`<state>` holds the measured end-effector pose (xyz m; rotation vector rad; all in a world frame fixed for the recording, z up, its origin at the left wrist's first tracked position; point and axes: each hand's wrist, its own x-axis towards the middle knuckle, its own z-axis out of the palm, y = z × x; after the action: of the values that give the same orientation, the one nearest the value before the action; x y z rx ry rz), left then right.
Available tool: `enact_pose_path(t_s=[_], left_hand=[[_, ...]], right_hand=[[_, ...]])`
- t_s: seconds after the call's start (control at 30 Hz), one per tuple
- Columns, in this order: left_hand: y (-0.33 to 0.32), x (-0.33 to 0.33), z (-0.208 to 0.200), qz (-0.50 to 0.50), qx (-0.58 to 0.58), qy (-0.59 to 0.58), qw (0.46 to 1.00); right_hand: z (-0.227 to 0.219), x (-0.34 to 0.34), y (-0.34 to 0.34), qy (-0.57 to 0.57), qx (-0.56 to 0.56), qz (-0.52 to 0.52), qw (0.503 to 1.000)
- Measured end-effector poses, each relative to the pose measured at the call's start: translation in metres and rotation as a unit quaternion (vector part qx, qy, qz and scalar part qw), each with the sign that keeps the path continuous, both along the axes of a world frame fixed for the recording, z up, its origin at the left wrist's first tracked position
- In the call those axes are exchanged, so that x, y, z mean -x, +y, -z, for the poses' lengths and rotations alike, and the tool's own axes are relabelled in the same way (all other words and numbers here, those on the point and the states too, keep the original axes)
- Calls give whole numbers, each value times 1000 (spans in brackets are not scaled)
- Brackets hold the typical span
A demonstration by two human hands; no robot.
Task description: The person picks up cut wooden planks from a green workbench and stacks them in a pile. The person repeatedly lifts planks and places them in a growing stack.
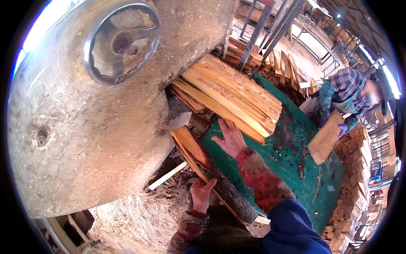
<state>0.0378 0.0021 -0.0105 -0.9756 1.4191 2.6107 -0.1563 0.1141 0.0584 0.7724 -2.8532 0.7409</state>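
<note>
My left hand (201, 194) is closed on the near edge of a long, narrow board (198, 170), its thumb laid over the edge. Right beside that board lies a bark-covered slab (235, 195), its dark rough side up; whether the two are one piece I cannot tell. Fingers spread, my right hand (231, 139) reaches to the near side of a stack of sawn boards (237, 95), its fingertips at the lowest edge. These boards rest partly on a green metal table (292, 175) and run in beside a large machine housing.
A dusty machine housing (84, 139) with a metal handwheel (122, 44) fills the left. Across the table, a co-worker (347, 93) holds a wide board (325, 137). Wood piles (349, 190) line the right. Sawdust (127, 224) and a pale stick (168, 175) lie below.
</note>
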Motion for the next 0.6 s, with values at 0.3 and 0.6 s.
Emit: enact_pose_path(t_s=[0.3,0.6], left_hand=[[-11,26,10,4,-27,7,1000],[-12,28,15,22,-66,-16,997]], right_hand=[[54,98,-106,86,-199,82,973],[37,80,-57,61,-165,34,984]])
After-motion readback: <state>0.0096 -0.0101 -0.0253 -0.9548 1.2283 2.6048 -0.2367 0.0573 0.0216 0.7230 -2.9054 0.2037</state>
